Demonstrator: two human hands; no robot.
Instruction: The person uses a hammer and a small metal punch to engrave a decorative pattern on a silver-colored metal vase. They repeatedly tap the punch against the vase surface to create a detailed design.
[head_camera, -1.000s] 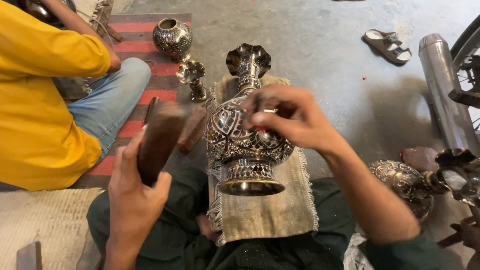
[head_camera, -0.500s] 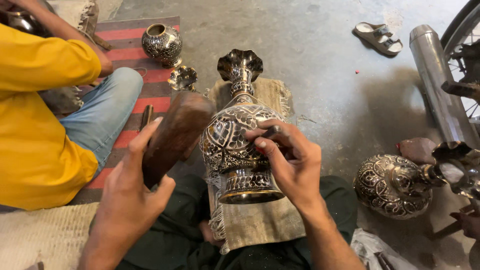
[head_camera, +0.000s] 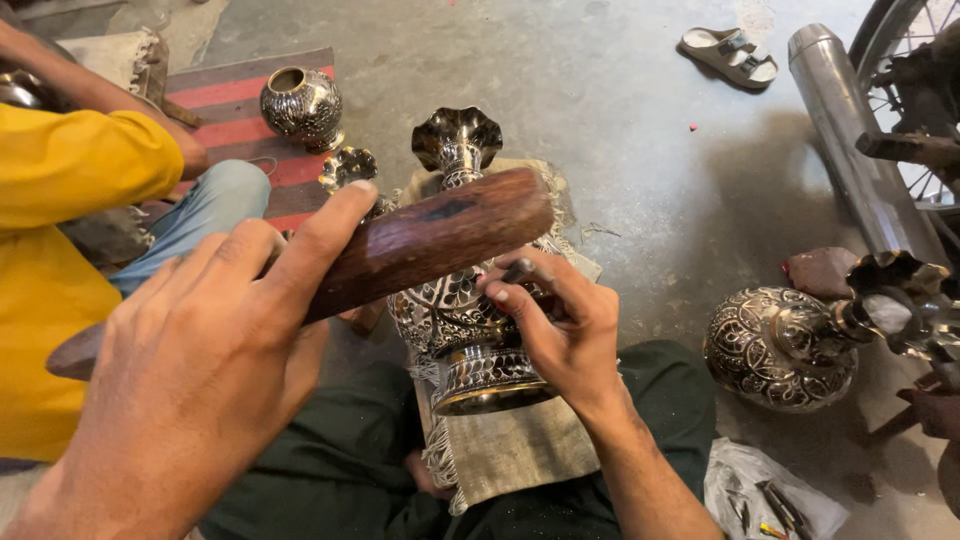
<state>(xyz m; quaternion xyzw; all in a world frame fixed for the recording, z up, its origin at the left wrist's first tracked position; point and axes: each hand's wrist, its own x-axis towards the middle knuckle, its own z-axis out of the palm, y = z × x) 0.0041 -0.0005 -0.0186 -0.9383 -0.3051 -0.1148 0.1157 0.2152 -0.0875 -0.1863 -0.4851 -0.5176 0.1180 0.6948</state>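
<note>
The left hand (head_camera: 190, 370) is wrapped around a dark wooden mallet (head_camera: 400, 250), index finger stretched along its top, and holds it raised across the neck of an engraved metal vase (head_camera: 460, 300). The right hand (head_camera: 555, 325) is pinched shut on a thin metal chisel (head_camera: 520, 272), whose tip is against the vase's patterned belly. The vase lies tilted on a fringed tan cloth (head_camera: 520, 450) spread over the person's lap, its scalloped mouth pointing away and its ringed foot toward the body. To the left sits another person in a yellow sleeve (head_camera: 80, 170) and jeans, beside a red-striped mat (head_camera: 230, 100) that carries a small round engraved pot (head_camera: 302, 105) and a little fluted metal piece (head_camera: 348, 165). On the concrete floor (head_camera: 600, 100) to the right lies a second engraved vase (head_camera: 790, 345) on its side, its flared mouth near the frame's edge. Farther back are a pale sandal (head_camera: 730, 55) and a long chrome exhaust pipe (head_camera: 860, 150) next to a spoked wheel (head_camera: 915, 60). At the lower right a clear plastic bag (head_camera: 770, 495) holds small tools; no label can be made out on it.
</note>
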